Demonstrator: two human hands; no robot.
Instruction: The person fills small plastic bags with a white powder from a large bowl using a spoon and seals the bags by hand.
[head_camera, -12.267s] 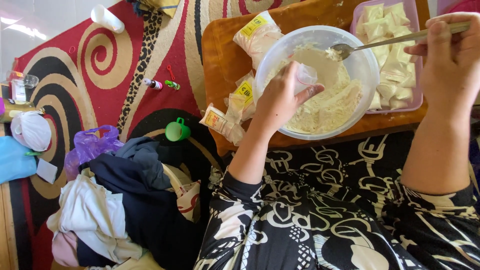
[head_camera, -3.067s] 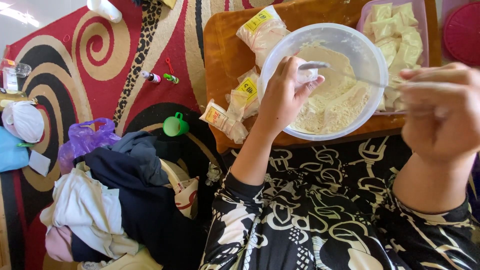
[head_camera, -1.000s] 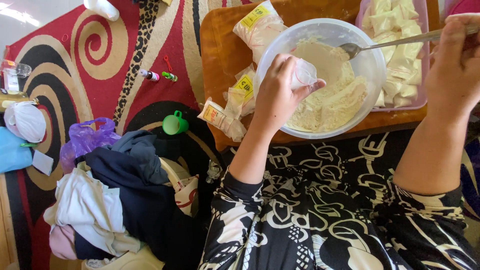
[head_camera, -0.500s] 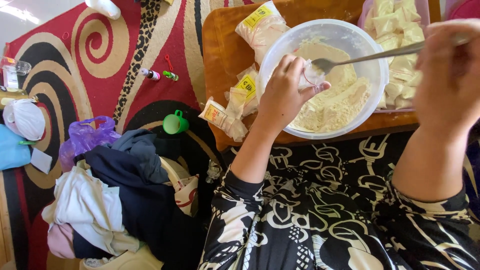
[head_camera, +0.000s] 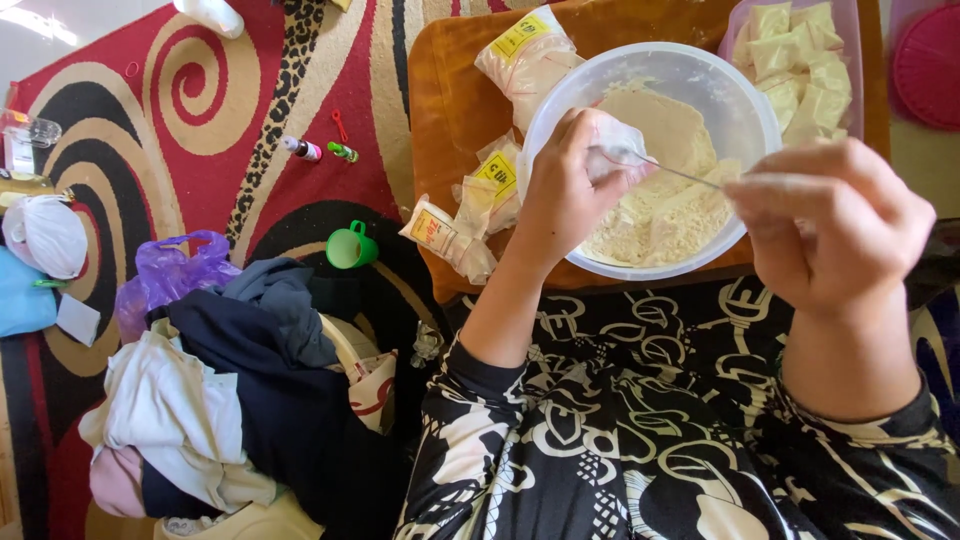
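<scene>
- A wooden tabletop (head_camera: 450, 110) stood on a red, black and cream swirl-patterned carpet (head_camera: 200, 130).
- The left hand (head_camera: 570, 190) gripped a small plastic bag (head_camera: 615, 140) over a flour-filled clear bowl (head_camera: 745, 110).
- The right hand (head_camera: 830, 225) grasped a spoon (head_camera: 655, 165) at the bag's mouth.
- Clothes (head_camera: 220, 400) lay heaped on the carpet.
</scene>
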